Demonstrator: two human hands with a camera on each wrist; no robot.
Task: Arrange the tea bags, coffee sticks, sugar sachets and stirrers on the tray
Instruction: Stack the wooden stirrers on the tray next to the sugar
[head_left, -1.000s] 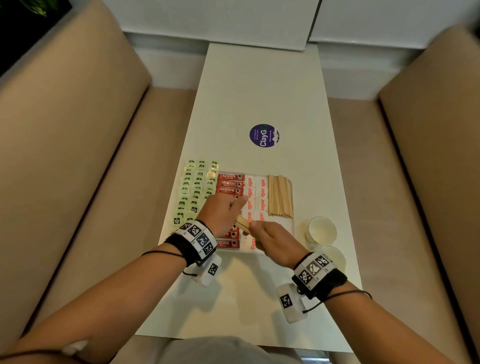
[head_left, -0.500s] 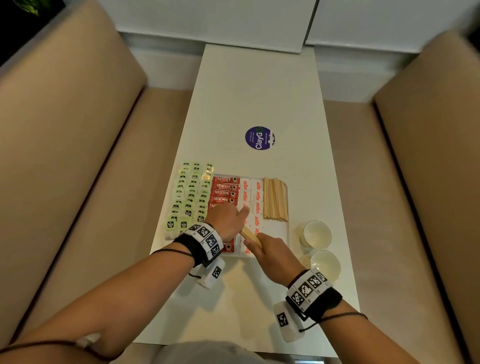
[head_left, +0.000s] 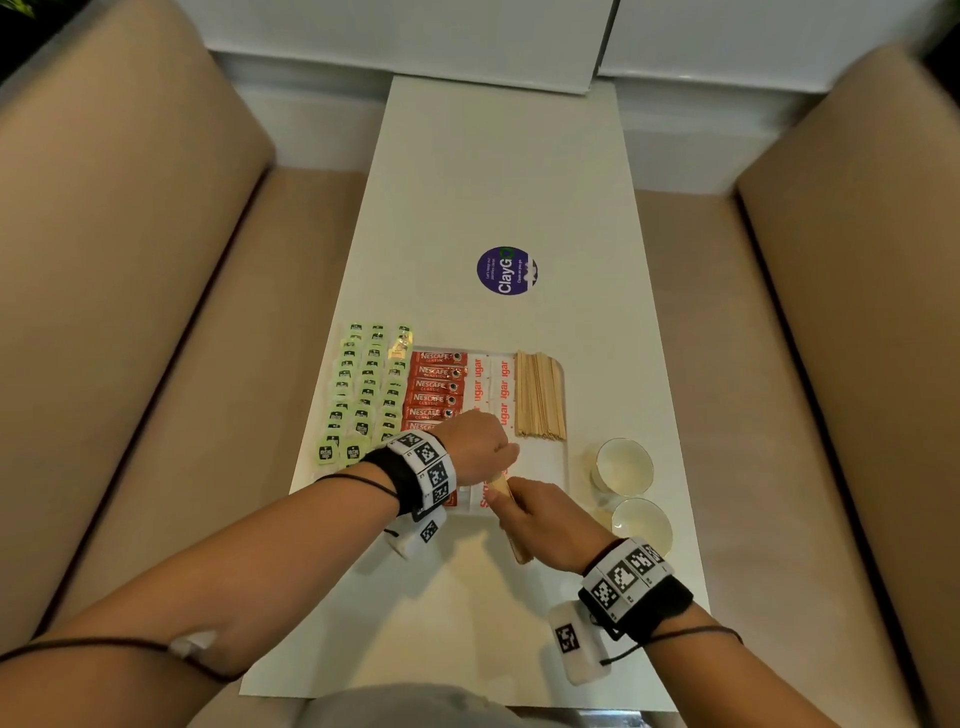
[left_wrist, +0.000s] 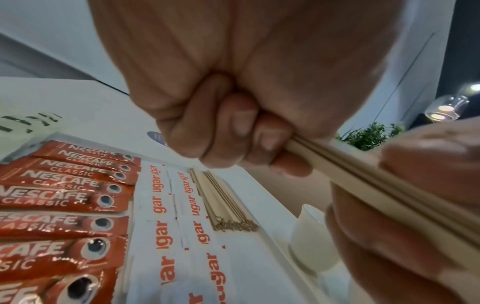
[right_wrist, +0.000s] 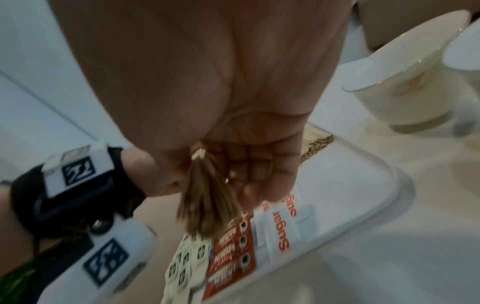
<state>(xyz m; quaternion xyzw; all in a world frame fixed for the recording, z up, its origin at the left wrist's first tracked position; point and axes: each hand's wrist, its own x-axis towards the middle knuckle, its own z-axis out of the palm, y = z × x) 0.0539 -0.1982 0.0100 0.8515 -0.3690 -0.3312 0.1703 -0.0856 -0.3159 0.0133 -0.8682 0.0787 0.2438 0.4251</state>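
A white tray (head_left: 565, 470) holds red Nescafe coffee sticks (head_left: 435, 385), white sugar sachets (head_left: 491, 384) and a row of wooden stirrers (head_left: 539, 397). Green tea bags (head_left: 363, 387) lie in rows on the table just left of the tray. Over the tray's near end my left hand (head_left: 480, 449) and right hand (head_left: 550, 519) both grip one bundle of stirrers (head_left: 501, 486). In the left wrist view, my left fingers (left_wrist: 241, 131) curl round the bundle's far end (left_wrist: 337, 164). The right wrist view shows its other end (right_wrist: 207, 201) sticking out of my right palm.
Two white cups (head_left: 623, 465) (head_left: 641, 525) stand right of the tray near the table's right edge. A purple round sticker (head_left: 506, 270) lies on the table beyond the tray. Beige benches run along both long sides of the table.
Both hands have drawn the stirrer bundle a little nearer to me over the tray's near end. The bundle has turned more lengthwise, and its near end now sticks out below the right hand.
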